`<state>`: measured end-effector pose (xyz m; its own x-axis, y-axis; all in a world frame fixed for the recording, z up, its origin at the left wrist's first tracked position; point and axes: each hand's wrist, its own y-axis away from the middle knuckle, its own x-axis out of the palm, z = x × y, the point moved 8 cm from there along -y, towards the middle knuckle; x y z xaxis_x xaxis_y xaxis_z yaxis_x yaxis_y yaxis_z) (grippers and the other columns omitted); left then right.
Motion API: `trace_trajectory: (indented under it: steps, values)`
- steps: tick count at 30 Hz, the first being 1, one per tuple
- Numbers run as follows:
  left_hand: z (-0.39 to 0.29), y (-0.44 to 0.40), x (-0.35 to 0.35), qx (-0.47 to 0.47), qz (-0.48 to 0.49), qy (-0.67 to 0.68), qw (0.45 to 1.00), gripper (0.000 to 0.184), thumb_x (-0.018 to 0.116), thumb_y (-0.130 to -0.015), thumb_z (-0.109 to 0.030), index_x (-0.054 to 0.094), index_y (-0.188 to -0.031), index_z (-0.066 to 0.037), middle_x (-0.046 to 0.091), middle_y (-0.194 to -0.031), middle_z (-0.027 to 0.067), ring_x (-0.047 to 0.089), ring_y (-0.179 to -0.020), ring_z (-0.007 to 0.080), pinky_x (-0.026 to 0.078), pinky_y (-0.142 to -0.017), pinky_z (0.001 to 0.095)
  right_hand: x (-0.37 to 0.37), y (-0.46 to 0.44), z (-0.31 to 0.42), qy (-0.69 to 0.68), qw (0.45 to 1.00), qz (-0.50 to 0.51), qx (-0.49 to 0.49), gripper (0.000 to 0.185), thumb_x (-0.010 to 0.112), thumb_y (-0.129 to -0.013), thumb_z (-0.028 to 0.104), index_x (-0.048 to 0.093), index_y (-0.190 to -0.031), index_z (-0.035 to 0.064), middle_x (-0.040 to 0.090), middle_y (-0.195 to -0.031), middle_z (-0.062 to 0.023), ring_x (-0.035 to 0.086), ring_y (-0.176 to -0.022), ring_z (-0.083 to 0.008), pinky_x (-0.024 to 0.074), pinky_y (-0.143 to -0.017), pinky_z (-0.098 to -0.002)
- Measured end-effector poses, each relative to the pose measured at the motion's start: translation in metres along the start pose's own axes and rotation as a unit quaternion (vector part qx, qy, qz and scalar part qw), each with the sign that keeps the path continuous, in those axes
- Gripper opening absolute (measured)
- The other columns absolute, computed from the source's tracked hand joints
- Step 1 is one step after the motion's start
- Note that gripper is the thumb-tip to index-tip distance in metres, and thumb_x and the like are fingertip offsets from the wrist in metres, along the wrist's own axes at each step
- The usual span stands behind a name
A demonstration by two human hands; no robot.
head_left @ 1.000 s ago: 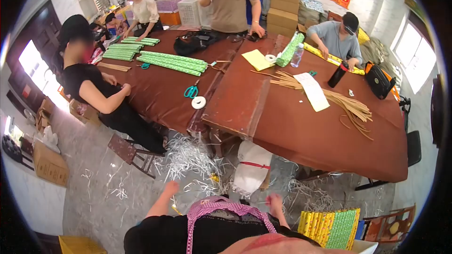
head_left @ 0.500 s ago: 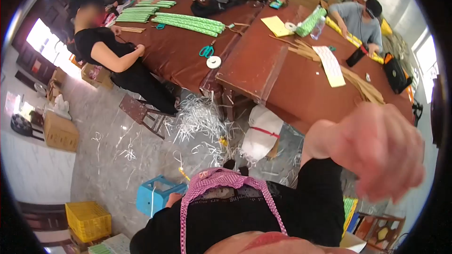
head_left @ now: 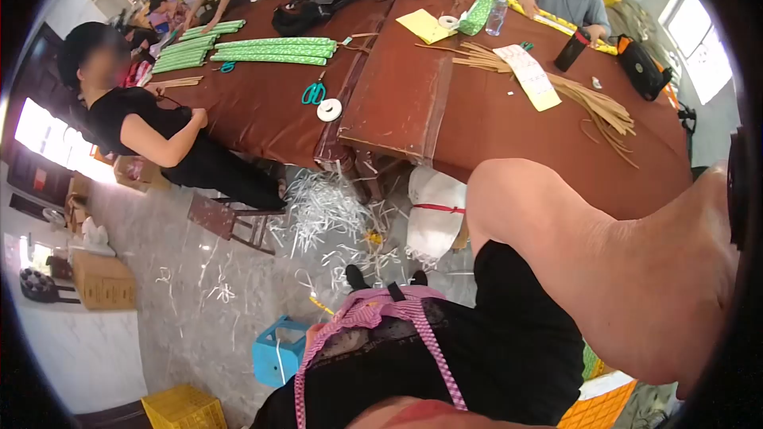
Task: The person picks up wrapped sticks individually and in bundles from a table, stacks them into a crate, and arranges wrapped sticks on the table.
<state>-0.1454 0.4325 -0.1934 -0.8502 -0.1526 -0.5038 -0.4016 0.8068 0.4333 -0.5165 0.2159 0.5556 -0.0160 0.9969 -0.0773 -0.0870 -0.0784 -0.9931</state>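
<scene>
The right hand rises at four o'clock, the left hand beside the blue stool at seven; I cannot tell how either's fingers are.

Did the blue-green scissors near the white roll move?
No. Against the near corner of the brown table, the scissors look unmoved, still beside the white roll.

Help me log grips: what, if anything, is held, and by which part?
Cannot tell: left hand, by the blue stool, is partly hidden; right hand is cropped.
</scene>
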Motion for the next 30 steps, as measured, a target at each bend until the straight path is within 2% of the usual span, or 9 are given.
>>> trace_trajectory:
  steps: [18,19,21,23,26,27,28,29,30]
  values:
    - [0.129,-0.145,-0.208,-0.146,0.090,0.247,0.954,0.017,0.053,-0.078,-0.016,0.058,-0.071,-0.001,0.058,-0.062,0.0108,0.057,-0.054,0.0197,0.046,-0.046,0.0322,0.030,-0.038,-0.148,-0.072,0.988,0.133,0.031,0.015,0.044,-0.078,-0.001,0.058,-0.075,-0.0051,0.056,-0.066,-0.0171,0.054,-0.064,-0.0281,0.0353,-0.093,-0.0582]
    - [0.108,-0.172,-0.208,-0.234,0.024,0.300,0.925,0.013,0.048,-0.079,-0.014,0.051,-0.069,-0.006,0.050,-0.058,0.0061,0.050,-0.047,0.0158,0.039,-0.037,0.0284,0.021,-0.041,-0.167,-0.079,0.987,0.138,0.037,0.015,0.044,-0.078,-0.002,0.058,-0.075,-0.0053,0.056,-0.066,-0.0174,0.054,-0.065,-0.0286,0.0350,-0.093,-0.0586]
    - [0.076,-0.188,-0.199,-0.225,0.049,0.275,0.933,0.012,0.048,-0.079,-0.013,0.051,-0.071,-0.005,0.050,-0.058,0.0062,0.050,-0.047,0.0159,0.039,-0.038,0.0283,0.013,-0.040,-0.177,-0.084,0.985,0.142,0.051,0.015,0.044,-0.078,-0.002,0.058,-0.075,-0.0055,0.056,-0.066,-0.0178,0.054,-0.065,-0.0290,0.0346,-0.094,-0.0589]
    - [0.042,-0.205,-0.190,-0.200,0.083,0.217,0.952,0.011,0.047,-0.080,-0.013,0.052,-0.075,-0.005,0.051,-0.060,0.0064,0.051,-0.048,0.0162,0.040,-0.039,0.0282,0.006,-0.019,-0.162,-0.101,0.981,0.163,-0.017,0.019,0.045,-0.080,0.005,0.059,-0.078,-0.0053,0.059,-0.072,-0.0195,0.056,-0.063,-0.0286,0.0467,-0.060,-0.0514]
    - [-0.010,-0.220,-0.173,-0.161,0.129,0.125,0.971,0.012,0.047,-0.081,-0.013,0.054,-0.081,-0.004,0.052,-0.063,0.0067,0.053,-0.050,0.0165,0.042,-0.041,0.0280,-0.050,0.017,-0.187,-0.057,0.985,0.154,0.053,0.013,0.050,-0.077,0.002,0.059,-0.079,-0.0071,0.057,-0.072,-0.0211,0.055,-0.064,-0.0311,0.0478,-0.058,-0.0497]
    - [-0.033,-0.229,-0.170,-0.145,0.144,0.095,0.974,0.013,0.046,-0.081,-0.013,0.055,-0.083,-0.004,0.052,-0.064,0.0068,0.053,-0.051,0.0167,0.043,-0.042,0.0280,-0.069,0.040,-0.191,0.046,0.992,0.108,0.035,0.014,0.052,-0.081,0.007,0.059,-0.078,-0.0047,0.056,-0.072,-0.0195,0.054,-0.063,-0.0287,0.0473,-0.066,-0.0509]
    - [-0.050,-0.231,-0.169,-0.132,0.158,0.065,0.976,0.014,0.046,-0.082,-0.013,0.056,-0.085,-0.004,0.052,-0.065,0.0069,0.053,-0.051,0.0168,0.044,-0.043,0.0279,-0.097,0.067,-0.205,0.029,0.988,0.012,0.153,0.021,0.055,-0.084,0.018,0.059,-0.078,-0.0021,0.058,-0.070,-0.0174,0.056,-0.062,-0.0262,0.0461,-0.069,-0.0519]
    - [-0.055,-0.237,-0.166,-0.134,0.161,0.064,0.976,0.014,0.046,-0.082,-0.013,0.056,-0.085,-0.004,0.052,-0.065,0.0069,0.053,-0.051,0.0168,0.044,-0.043,0.0279,-0.123,0.099,-0.210,0.095,0.974,0.035,0.201,0.020,0.058,-0.077,0.018,0.058,-0.068,0.0008,0.057,-0.062,-0.0141,0.055,-0.052,-0.0269,0.0458,-0.053,-0.0432]
    - [-0.058,-0.247,-0.164,-0.114,0.163,0.017,0.980,0.015,0.046,-0.081,-0.013,0.057,-0.083,-0.003,0.054,-0.065,0.0068,0.054,-0.052,0.0174,0.044,-0.044,0.0284,-0.165,0.179,-0.200,0.229,0.918,-0.245,0.211,0.027,0.058,-0.081,0.028,0.058,-0.074,0.0020,0.057,-0.062,-0.0123,0.056,-0.053,-0.0261,0.0462,-0.059,-0.0470]
